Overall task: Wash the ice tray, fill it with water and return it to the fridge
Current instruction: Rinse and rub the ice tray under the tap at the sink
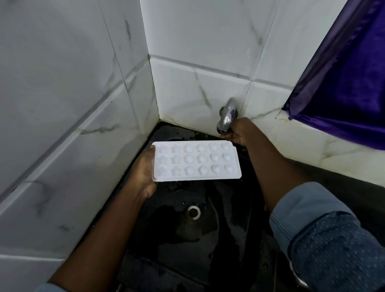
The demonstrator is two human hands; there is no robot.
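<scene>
The left hand is holding the white ice tray by one short end. Its thumb is lying along the rim and its fingers are curling underneath. The tray is hanging roughly level in the air above the black sink and is not resting on anything.

The tray's far corner is sitting just below the fingers of the right hand. Those fingers are wrapping around the chrome tap close to its spout. Whether they are gripping a handle or the spout itself is hard to tell, since the hand is covering that part.

No stream of water is showing at the spout. The drain is lying well below the left fingers, with wet patches spreading around it.

Judging from this, the task is sitting at an early stage. The tray is at the sink and positioned under the tap, and the right hand is placed to turn the water on. Washing, filling the star and round moulds, and carrying the tray back to the fridge all appear to be waiting to be done. No fridge is showing here.
</scene>
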